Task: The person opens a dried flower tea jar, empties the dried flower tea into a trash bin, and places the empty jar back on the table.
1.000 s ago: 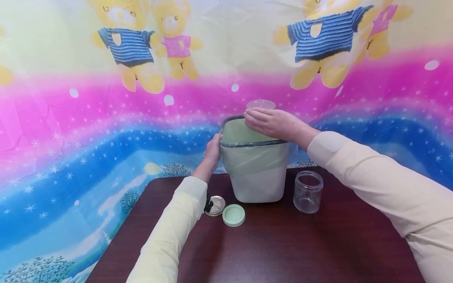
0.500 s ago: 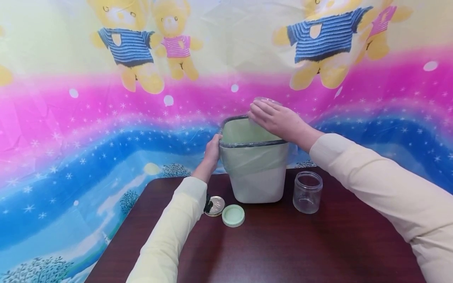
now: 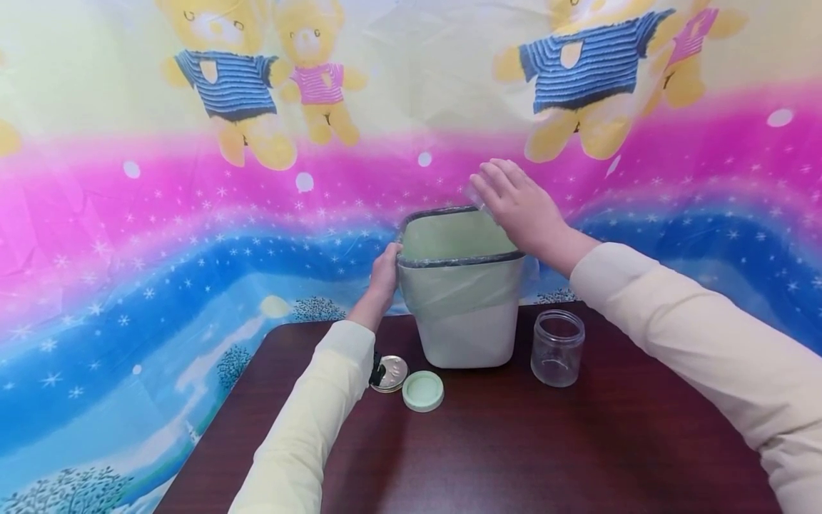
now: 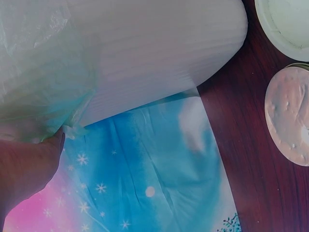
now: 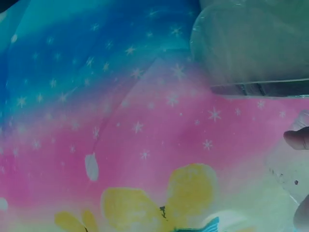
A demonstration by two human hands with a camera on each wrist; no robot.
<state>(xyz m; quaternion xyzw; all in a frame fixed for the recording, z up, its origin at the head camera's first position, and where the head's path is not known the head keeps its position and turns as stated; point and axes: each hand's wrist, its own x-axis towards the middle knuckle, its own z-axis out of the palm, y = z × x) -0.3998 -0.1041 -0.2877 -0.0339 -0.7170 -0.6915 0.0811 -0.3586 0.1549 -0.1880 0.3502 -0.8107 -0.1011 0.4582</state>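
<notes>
A pale green and white trash bin (image 3: 467, 314) with a dark rim and a thin clear bag over it stands on the table. At its left side my left hand (image 3: 385, 275) grips the upper edge; in the left wrist view the thumb (image 4: 31, 164) presses the bag there, and the other fingers are hidden. My right hand (image 3: 523, 207) holds a clear plastic container (image 5: 285, 169) tilted above the bin's right rim. Most of that container is behind the hand in the head view. A few dark specks show on it in the right wrist view.
A clear open jar (image 3: 557, 350) stands right of the bin on the dark wooden table (image 3: 514, 442). In front lie a pale green round lid (image 3: 423, 391) and a metallic round lid (image 3: 389, 374), partly behind the left sleeve. A printed cloth (image 3: 411, 93) hangs behind.
My right hand has risen and shifted right, tipping the clear container from nearly upright to steeply tilted. The left hand and the bin have stayed in place.
</notes>
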